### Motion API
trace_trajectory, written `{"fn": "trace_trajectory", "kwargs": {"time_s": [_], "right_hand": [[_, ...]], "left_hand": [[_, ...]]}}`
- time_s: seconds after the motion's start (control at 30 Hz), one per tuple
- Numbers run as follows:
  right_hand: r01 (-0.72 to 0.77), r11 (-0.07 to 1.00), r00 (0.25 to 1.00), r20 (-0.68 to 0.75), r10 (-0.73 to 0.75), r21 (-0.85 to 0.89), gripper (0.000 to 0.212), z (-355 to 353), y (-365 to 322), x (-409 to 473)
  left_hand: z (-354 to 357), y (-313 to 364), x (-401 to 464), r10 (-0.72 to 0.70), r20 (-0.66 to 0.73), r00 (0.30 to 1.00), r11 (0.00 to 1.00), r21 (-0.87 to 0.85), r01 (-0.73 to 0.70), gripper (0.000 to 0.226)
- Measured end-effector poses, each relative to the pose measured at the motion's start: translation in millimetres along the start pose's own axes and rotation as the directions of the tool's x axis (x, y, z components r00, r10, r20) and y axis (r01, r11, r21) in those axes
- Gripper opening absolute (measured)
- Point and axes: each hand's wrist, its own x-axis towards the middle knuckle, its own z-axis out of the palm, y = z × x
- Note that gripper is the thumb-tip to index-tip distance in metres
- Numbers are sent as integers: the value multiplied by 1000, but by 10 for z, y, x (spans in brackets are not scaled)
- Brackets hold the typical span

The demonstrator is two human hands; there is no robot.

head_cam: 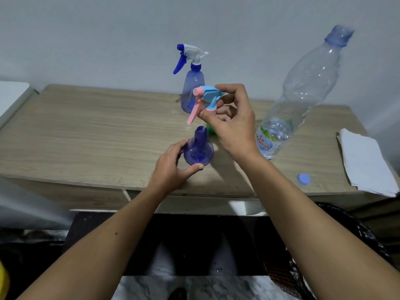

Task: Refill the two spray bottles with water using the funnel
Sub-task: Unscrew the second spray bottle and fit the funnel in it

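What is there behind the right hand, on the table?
Behind the right hand a small green object shows at its edge on the wooden table; it may be the funnel, but the hand covers most of it. Farther back stands the blue spray bottle.

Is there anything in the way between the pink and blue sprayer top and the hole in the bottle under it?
Nothing visible. The right hand holds the sprayer top just above the open neck of the near spray bottle, which the left hand steadies. Only the sprayer's own thin tube runs down into the neck.
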Motion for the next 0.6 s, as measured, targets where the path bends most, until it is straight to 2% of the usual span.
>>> {"fn": "trace_trajectory", "kwargs": {"time_s": [0.4, 0.6], "right_hand": [[64, 997, 984, -167, -69, -37, 58, -531, -363, 151], [-34, 987, 974, -229, -3, -155, 59, -685, -80, -12]], "left_hand": [[-9, 69, -45, -7, -8, 1000, 999, 33, 7, 91], [-8, 47, -58, -23, -8, 1000, 999, 26, 23, 95]]}}
